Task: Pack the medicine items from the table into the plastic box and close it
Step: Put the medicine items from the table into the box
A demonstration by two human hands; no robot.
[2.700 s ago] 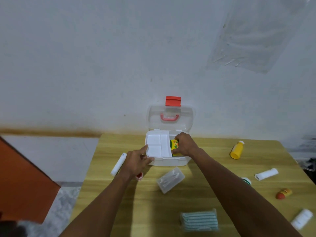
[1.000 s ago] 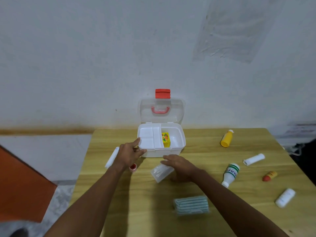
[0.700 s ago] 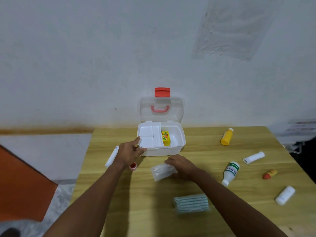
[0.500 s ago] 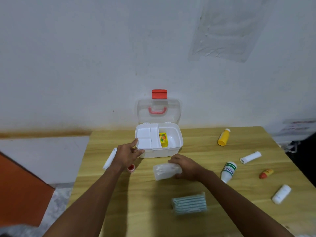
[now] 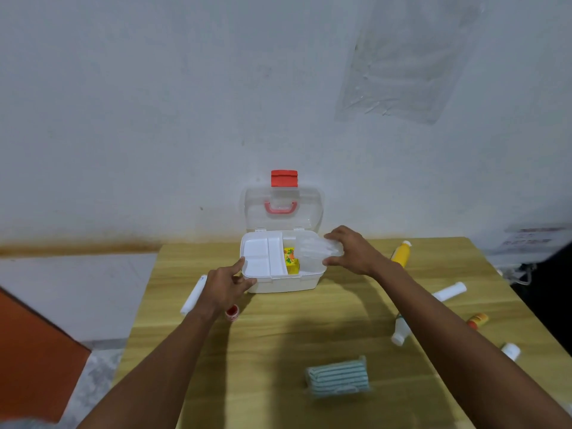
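Note:
The white plastic box [image 5: 280, 282] stands open at the table's far edge, its clear lid [image 5: 282, 209] with red latch upright against the wall. A white tray fills its left half and a yellow packet [image 5: 291, 261] sits in the middle. My right hand [image 5: 351, 250] holds a clear plastic packet [image 5: 315, 249] over the box's right side. My left hand [image 5: 227, 284] grips the box's front left corner, thumb on the rim.
On the wooden table [image 5: 278, 335] lie a white tube [image 5: 193, 295], a small red cap [image 5: 232, 312], a striped teal pack [image 5: 338, 377], a yellow bottle [image 5: 401, 253], a white roll [image 5: 449, 291], a white bottle [image 5: 399, 331], a red-yellow item [image 5: 478, 320] and a white container [image 5: 510, 351].
My right hand picked the clear packet up from the table in front of the box and carried it over the box's right side. My left hand stayed on the box.

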